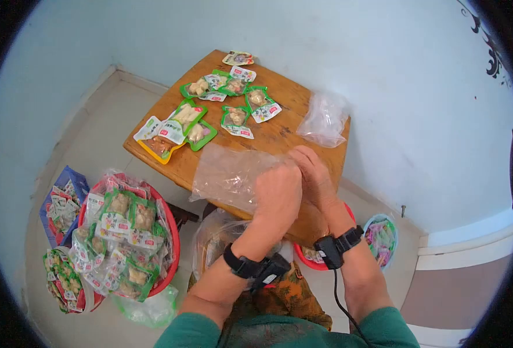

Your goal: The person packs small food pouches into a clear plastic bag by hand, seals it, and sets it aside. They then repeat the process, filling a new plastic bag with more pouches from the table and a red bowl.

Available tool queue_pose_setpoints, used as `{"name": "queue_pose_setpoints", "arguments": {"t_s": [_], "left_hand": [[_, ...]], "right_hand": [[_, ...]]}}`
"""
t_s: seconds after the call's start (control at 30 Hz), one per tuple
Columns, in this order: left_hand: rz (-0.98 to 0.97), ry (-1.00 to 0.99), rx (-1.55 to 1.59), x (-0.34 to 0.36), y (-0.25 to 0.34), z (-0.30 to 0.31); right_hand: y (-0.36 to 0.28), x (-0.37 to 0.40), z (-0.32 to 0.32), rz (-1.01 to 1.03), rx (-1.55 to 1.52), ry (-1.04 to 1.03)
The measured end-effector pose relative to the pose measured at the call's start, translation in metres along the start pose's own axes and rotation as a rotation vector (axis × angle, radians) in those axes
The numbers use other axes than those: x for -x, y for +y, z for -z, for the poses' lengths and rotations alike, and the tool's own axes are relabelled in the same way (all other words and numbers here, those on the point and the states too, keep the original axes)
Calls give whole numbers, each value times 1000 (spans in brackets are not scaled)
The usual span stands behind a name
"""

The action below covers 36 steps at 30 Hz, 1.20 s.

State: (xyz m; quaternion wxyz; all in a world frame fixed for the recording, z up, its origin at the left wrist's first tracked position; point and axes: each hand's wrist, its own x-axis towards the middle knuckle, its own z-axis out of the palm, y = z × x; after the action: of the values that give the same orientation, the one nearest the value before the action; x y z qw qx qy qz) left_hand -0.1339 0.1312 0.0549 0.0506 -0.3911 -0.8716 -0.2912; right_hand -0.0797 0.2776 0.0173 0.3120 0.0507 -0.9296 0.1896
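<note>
A clear plastic bag (221,174) lies flat across the near part of the wooden table (288,87). My left hand (278,190) is closed on its right end, with the fingertips turned away from view. Right beside it, my right hand (311,168) is also closed at that same end, its fingers bent and pressed together. Beyond the bag lie several green-edged food packets, one of them a packet (235,118) just past the bag. A yellow-edged packet (159,145) lies at the table's left edge, by another green-edged packet (199,134).
More clear plastic bags (325,119) lie at the table's right edge. On the floor at left, a red basket (172,232) holds bagged packets, beside a blue basket (81,184) of packets. A light-blue basket (393,232) stands at right. A wall (407,87) borders the table.
</note>
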Motion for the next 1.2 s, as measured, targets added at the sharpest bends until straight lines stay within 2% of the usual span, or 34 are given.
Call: {"name": "queue_pose_setpoints", "arguments": {"t_s": [0.1, 0.17, 0.2, 0.27, 0.5, 0.57, 0.6, 0.67, 0.77, 0.9, 0.97, 1.0, 1.07, 1.2], "left_hand": [[63, 21, -8, -18, -13, -26], [126, 20, -4, -14, -20, -40], [126, 13, 2, -11, -23, -49], [184, 36, 70, -3, -27, -66], [174, 101, 225, -7, -28, -54], [218, 158, 285, -7, -33, -51], [218, 153, 285, -7, -34, -50], [252, 139, 255, -8, -35, -49], [246, 133, 293, -10, -36, -47], [265, 112, 332, -10, -40, -46], [285, 126, 405, -10, -42, -47], [280, 121, 413, -10, -43, -47], [279, 180, 425, -11, -45, -46], [257, 173, 436, -9, -44, -45]], "right_hand": [[16, -11, 15, -98, 63, -45], [51, -4, 11, -486, -290, 35], [56, -9, 8, -493, -286, 32], [63, -31, -4, -680, -285, 105], [96, -107, -72, -856, -98, -27], [106, -118, -84, -947, -62, -129], [107, -120, -87, -952, -62, -130], [107, -124, -90, -763, 42, -78], [112, -127, -97, -804, -92, -14], [97, -128, -86, -774, -98, 87], [92, -121, -77, -546, -96, 209], [85, -117, -69, -550, -87, 211], [65, -108, -48, -425, -1, 250], [39, -75, -13, -405, -33, 333]]}}
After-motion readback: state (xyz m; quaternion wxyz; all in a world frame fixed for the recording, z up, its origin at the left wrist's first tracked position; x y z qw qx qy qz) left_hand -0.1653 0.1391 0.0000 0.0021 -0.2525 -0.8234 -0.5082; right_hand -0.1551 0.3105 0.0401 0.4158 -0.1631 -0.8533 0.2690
